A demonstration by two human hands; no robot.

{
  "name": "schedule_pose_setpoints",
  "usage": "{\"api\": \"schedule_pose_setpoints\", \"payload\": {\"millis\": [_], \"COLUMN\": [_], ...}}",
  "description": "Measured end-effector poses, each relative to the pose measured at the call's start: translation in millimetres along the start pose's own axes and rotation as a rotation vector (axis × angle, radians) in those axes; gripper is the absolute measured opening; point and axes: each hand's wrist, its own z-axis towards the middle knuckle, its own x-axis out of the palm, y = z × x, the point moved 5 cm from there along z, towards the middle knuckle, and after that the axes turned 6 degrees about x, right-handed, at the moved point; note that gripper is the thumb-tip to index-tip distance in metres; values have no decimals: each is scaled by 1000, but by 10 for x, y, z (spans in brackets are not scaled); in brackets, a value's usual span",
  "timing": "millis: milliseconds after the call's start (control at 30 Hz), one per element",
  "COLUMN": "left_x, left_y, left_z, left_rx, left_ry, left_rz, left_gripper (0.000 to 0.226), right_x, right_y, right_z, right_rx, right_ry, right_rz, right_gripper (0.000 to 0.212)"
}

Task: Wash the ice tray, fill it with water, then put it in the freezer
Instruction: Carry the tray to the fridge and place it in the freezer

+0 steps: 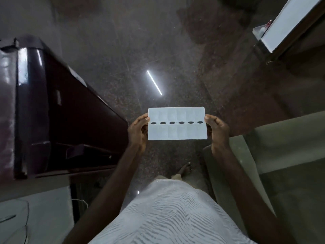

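A white plastic ice tray [177, 123] with two rows of compartments and a line of dark oval holes down its middle is held level above the dark floor, in the centre of the head view. My left hand [138, 130] grips its left short edge. My right hand [216, 130] grips its right short edge. Whether the compartments hold water cannot be told.
A dark maroon appliance [66, 110] stands at the left. A greenish counter [284, 152] runs along the right, and a white-edged surface [288, 23] sits at the top right. The speckled floor [140, 50] stretches ahead. A bare foot [184, 169] shows below the tray.
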Motion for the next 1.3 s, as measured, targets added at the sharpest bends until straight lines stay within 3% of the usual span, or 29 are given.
{"api": "schedule_pose_setpoints", "payload": {"millis": [467, 933, 1300], "left_x": [1930, 3694, 4438], "left_y": [-119, -411, -649], "left_z": [1164, 2807, 3517], "left_rx": [-18, -74, -67], "left_ry": [90, 215, 147], "left_rz": [37, 148, 52], "left_gripper": [29, 25, 18], "right_x": [-367, -286, 42], "right_y": [1153, 2260, 3058], "right_z": [1708, 3716, 4742], "right_rx": [-16, 5, 14], "right_ry": [-85, -192, -134], "right_rz": [50, 8, -104], "right_gripper": [20, 23, 17]}}
